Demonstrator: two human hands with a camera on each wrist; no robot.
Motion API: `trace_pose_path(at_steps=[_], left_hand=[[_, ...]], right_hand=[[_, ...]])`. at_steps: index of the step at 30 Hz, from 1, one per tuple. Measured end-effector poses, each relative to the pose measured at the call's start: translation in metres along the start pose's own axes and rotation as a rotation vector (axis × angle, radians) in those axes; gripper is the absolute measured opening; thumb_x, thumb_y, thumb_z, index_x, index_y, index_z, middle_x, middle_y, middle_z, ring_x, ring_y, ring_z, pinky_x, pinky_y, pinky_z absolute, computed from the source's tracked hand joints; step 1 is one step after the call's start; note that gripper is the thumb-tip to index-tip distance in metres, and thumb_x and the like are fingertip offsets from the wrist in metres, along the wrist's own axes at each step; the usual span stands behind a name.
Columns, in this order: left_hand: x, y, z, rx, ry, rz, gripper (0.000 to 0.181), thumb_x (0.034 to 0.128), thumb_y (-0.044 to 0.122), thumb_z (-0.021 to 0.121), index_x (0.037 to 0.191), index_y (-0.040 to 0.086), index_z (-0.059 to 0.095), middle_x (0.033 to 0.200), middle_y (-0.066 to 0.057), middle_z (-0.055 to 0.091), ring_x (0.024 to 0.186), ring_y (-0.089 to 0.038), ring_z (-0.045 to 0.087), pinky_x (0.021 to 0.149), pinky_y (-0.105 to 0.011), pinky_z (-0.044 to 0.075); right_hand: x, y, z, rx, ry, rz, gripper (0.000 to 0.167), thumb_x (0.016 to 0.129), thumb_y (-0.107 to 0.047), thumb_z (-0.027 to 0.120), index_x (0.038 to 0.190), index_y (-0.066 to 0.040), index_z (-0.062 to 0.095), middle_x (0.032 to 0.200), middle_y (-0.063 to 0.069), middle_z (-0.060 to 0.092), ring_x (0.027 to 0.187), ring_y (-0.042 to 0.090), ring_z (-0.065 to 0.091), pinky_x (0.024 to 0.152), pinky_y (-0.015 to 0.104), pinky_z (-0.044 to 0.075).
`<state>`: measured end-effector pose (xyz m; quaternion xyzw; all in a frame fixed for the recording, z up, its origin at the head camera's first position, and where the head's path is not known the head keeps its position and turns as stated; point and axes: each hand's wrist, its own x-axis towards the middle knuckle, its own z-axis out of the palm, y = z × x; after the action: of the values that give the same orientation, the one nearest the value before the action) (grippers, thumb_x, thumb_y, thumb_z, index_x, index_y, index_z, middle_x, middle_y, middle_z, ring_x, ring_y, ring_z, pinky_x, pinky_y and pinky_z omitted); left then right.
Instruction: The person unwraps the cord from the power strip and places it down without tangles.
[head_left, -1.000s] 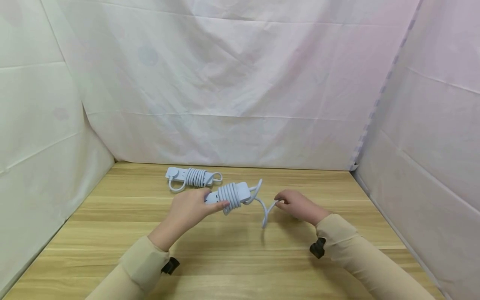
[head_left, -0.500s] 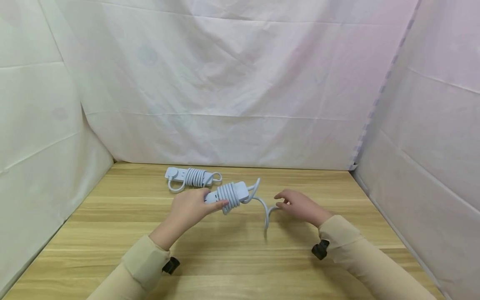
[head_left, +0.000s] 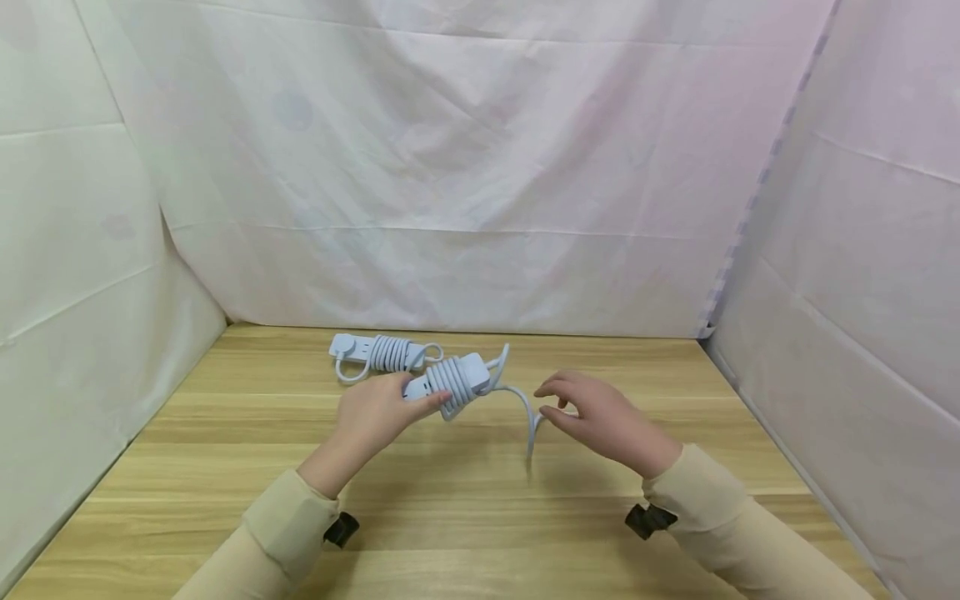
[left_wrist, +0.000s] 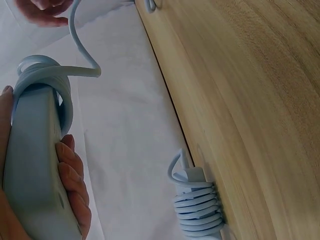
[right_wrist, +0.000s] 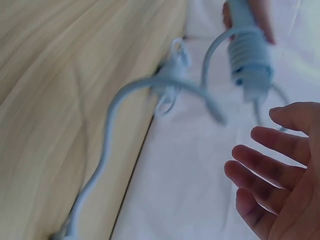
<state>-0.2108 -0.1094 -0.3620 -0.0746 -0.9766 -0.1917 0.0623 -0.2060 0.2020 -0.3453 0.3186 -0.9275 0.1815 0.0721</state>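
My left hand (head_left: 375,417) grips a white power strip (head_left: 469,372) above the table, its cord wound several times around the body. In the left wrist view, my fingers (left_wrist: 73,185) curl round the side of that strip (left_wrist: 34,155). From its far end the loose cord (head_left: 529,423) hangs and bends toward my right hand (head_left: 607,425). The right wrist view shows the right hand (right_wrist: 280,175) with fingers spread apart, holding nothing, and the cord (right_wrist: 107,130) arching beside it. That cord runs down toward a blurred end at the lower left.
A second white power strip (head_left: 352,348), also wrapped in its cord, lies at the back left of the wooden table (head_left: 465,533). White cloth (head_left: 465,183) hangs behind the table and along both sides.
The right hand has let go of the cord and its fingers have spread. The left hand has tilted the held strip up slightly and moved it a little to the left.
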Motion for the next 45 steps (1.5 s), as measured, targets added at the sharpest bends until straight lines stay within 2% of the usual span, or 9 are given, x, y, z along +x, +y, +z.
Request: trace_pose_path(at_steps=[9,12,15,22,28,33,38,41,45], left_hand=[[0.000,0.001,-0.001,-0.017,0.000,-0.030,0.076,0.0760,0.087,0.042,0.090,0.015,0.065,0.065,0.002,0.054,0.056,-0.017,0.050,0.047,-0.034,0.036],[0.000,0.002,-0.002,-0.027,-0.005,-0.036,0.075,0.0765,0.086,0.043,0.088,0.015,0.064,0.064,0.002,0.055,0.056,-0.017,0.050,0.048,-0.034,0.037],[0.000,0.003,-0.002,-0.039,-0.011,-0.045,0.074,0.0762,0.087,0.042,0.085,0.015,0.062,0.064,0.002,0.054,0.055,-0.017,0.050,0.048,-0.034,0.037],[-0.001,0.003,-0.004,-0.060,0.004,-0.057,0.075,0.0753,0.088,0.040,0.082,0.016,0.060,0.064,0.001,0.054,0.055,-0.017,0.050,0.048,-0.034,0.036],[-0.005,0.007,-0.008,-0.075,0.002,-0.059,0.079,0.0747,0.090,0.036,0.086,0.016,0.062,0.064,0.000,0.054,0.055,-0.017,0.050,0.047,-0.034,0.036],[-0.007,0.011,-0.010,-0.077,0.006,-0.058,0.084,0.0729,0.092,0.033,0.089,0.015,0.064,0.062,0.000,0.053,0.054,-0.017,0.050,0.047,-0.033,0.036],[-0.007,0.012,-0.010,-0.071,0.012,-0.051,0.092,0.0719,0.093,0.030,0.099,0.013,0.067,0.062,0.000,0.053,0.055,-0.017,0.050,0.048,-0.034,0.035],[-0.007,0.012,-0.010,-0.076,0.015,-0.049,0.087,0.0741,0.091,0.033,0.095,0.013,0.066,0.061,0.000,0.052,0.053,-0.017,0.049,0.047,-0.033,0.035],[-0.007,0.011,-0.009,-0.063,0.017,-0.047,0.073,0.0797,0.085,0.039,0.079,0.015,0.058,0.058,-0.001,0.049,0.050,-0.016,0.046,0.046,-0.032,0.032]], right_hand=[[0.008,-0.036,0.009,0.075,0.100,-0.246,0.019,0.092,-0.016,0.068,0.110,-0.009,0.068,0.108,0.000,0.065,0.082,0.011,0.063,0.071,0.028,0.052],[0.012,-0.043,0.016,0.080,0.120,-0.279,0.019,0.091,-0.014,0.070,0.109,-0.008,0.068,0.107,0.000,0.066,0.081,0.012,0.063,0.070,0.026,0.051],[0.015,-0.048,0.022,0.127,0.096,-0.244,0.020,0.091,-0.014,0.069,0.110,-0.009,0.068,0.109,-0.001,0.065,0.083,0.013,0.063,0.071,0.029,0.052],[0.024,-0.060,0.038,0.201,-0.028,-0.070,0.029,0.096,-0.025,0.063,0.121,-0.010,0.064,0.124,0.000,0.060,0.094,0.014,0.061,0.076,0.030,0.051],[0.033,-0.062,0.054,0.245,-0.116,-0.044,0.046,0.096,-0.027,0.063,0.138,-0.012,0.052,0.143,0.002,0.047,0.108,0.017,0.059,0.086,0.032,0.050],[0.038,-0.063,0.062,0.347,-0.108,-0.010,0.042,0.096,-0.025,0.062,0.135,-0.014,0.053,0.136,0.000,0.051,0.114,0.016,0.056,0.087,0.032,0.050],[0.043,-0.062,0.069,0.414,-0.080,-0.016,0.036,0.097,-0.022,0.061,0.131,-0.011,0.056,0.129,0.001,0.056,0.116,0.015,0.054,0.090,0.035,0.049],[0.043,-0.061,0.072,0.425,-0.060,-0.026,0.031,0.098,-0.019,0.061,0.127,-0.011,0.058,0.125,0.000,0.058,0.114,0.014,0.055,0.092,0.034,0.048],[0.042,-0.060,0.073,0.435,-0.037,-0.042,0.021,0.097,-0.015,0.061,0.117,-0.011,0.061,0.117,-0.001,0.059,0.106,0.016,0.059,0.092,0.035,0.048]])
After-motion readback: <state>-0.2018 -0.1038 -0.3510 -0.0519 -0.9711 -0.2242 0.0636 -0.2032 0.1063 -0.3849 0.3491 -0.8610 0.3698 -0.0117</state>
